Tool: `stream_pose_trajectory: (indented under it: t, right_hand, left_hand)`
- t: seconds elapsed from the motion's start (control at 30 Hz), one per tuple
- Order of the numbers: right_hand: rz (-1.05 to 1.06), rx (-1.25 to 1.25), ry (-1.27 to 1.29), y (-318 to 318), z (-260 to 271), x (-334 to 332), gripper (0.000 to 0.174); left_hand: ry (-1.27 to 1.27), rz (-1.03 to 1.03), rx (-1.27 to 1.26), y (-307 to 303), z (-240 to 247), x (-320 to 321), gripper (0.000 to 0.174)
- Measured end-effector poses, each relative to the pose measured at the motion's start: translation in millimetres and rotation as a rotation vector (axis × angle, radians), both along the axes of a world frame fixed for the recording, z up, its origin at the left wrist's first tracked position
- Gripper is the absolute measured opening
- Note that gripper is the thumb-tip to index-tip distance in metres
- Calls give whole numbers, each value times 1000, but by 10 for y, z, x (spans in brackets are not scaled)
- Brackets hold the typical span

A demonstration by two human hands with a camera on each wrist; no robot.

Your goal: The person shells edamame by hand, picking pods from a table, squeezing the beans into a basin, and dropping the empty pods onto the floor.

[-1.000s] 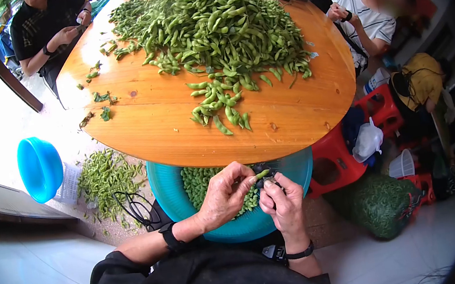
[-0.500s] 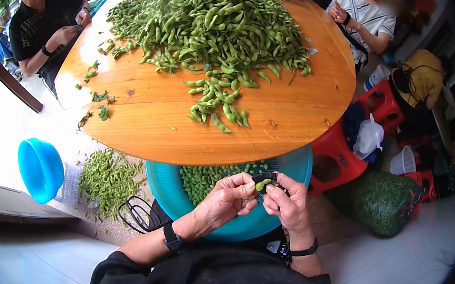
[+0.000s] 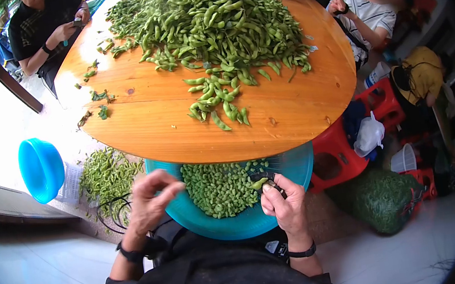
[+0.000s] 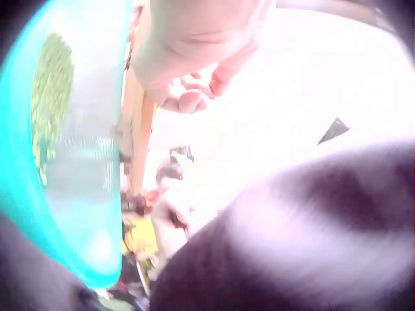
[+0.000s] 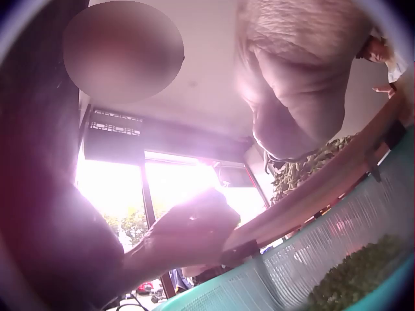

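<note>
My right hand point(image 3: 288, 206) grips a small black object and a green edamame pod point(image 3: 259, 184), thumb on top, over the right side of a teal basin point(image 3: 176, 213). What kind of thing the black object is, I cannot tell. Shelled green beans point(image 3: 220, 192) cover the basin's bottom. My left hand point(image 3: 151, 202), blurred, is over the basin's left rim, apart from the right hand, its thumb standing off from the fingers. Nothing shows in the left hand's loosely bent fingers point(image 4: 189, 100) in the left wrist view.
A big heap of edamame pods point(image 3: 217, 27) lies on the wooden table point(image 3: 150, 129). Pods point(image 3: 107, 173) cover the floor at left, near a blue tub point(image 3: 41, 171). Red stools point(image 3: 329, 165) and a full green net bag point(image 3: 384, 201) stand at right. Other people sit round the table.
My left hand has left the pod and moved left and up, away from the right hand. The right hand keeps hold of the pod and the black object in nearly the same place.
</note>
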State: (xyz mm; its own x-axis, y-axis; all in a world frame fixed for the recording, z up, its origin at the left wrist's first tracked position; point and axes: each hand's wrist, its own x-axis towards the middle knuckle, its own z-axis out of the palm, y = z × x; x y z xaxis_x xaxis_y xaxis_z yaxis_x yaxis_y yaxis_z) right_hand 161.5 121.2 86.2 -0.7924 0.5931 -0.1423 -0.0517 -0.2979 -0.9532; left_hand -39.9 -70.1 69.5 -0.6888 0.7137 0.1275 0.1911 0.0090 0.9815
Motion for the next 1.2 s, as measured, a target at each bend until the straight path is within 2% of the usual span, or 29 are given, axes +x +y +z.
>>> stream_pose_trajectory:
  t: [0.03, 0.1, 0.17, 0.2, 0.23, 0.3, 0.37, 0.43, 0.5, 0.53, 0.67, 0.8, 0.93, 1.0, 1.03, 1.07, 1.1, 1.17, 1.2]
  right_hand:
    - [10, 10, -24, 0, -13, 1, 12]
    - [29, 19, -42, -21, -44, -14, 11]
    - [55, 65, -82, -39, -67, -27, 10]
    - [55, 67, -83, -52, -71, -41, 10]
    - [72, 134, -126, -78, -71, -63, 10]
    - [121, 262, -162, -118, -114, -106, 8]
    - [156, 512, -183, -176, -167, -147, 8]
    - [204, 678, -167, -228, -153, -195, 7]
    - [203, 806, -137, -243, -142, -228, 7]
    - [197, 812, -139, -225, -129, -219, 7]
    - [184, 747, -213, -175, -109, -165, 8]
    - [191, 773, -184, -150, -146, -151, 8]
    - [215, 816, -187, -108, -156, -126, 9]
    - [302, 727, -104, -69, -174, -106, 6]
    - [302, 728, -105, -56, -160, -84, 6]
    - [393, 572, -126, -45, -136, -56, 8]
    - [481, 415, -147, -37, -116, -37, 10]
    - [510, 340, -144, -24, -89, -23, 11]
    - [538, 264, -140, -21, -84, -21, 13]
  left_hand:
    - [356, 166, -188, -165, 14, -119, 23]
    - [816, 469, -586, -524, -163, -411, 25]
    - [858, 605, -598, -671, -263, -567, 25]
    - [886, 596, -620, -712, -275, -575, 11]
    - [881, 596, -619, -626, -181, -494, 11]
    - [581, 379, -203, -335, 34, -233, 17]
    - [121, 20, -103, -220, 34, 4, 28]
    - [65, -200, -183, 36, 179, 227, 27]
    - [140, -270, -76, 251, -33, 347, 28]
    - [88, -243, -68, 335, -30, 406, 22]
    - [-60, -263, 6, 508, -96, 429, 13]
    - [46, -310, 48, 557, -86, 418, 10]
    - [-20, -395, 11, 553, -140, 388, 5]
    - [-48, -437, 21, 545, -199, 353, 5]
    - [-185, -535, 48, 538, -231, 330, 4]
    - [-322, -632, 75, 528, -248, 312, 4]
    - [-322, -632, 76, 517, -236, 297, 4]
    - [-612, -742, 10, 499, -196, 269, 7]
    - [-644, -743, 9, 495, -218, 272, 8]
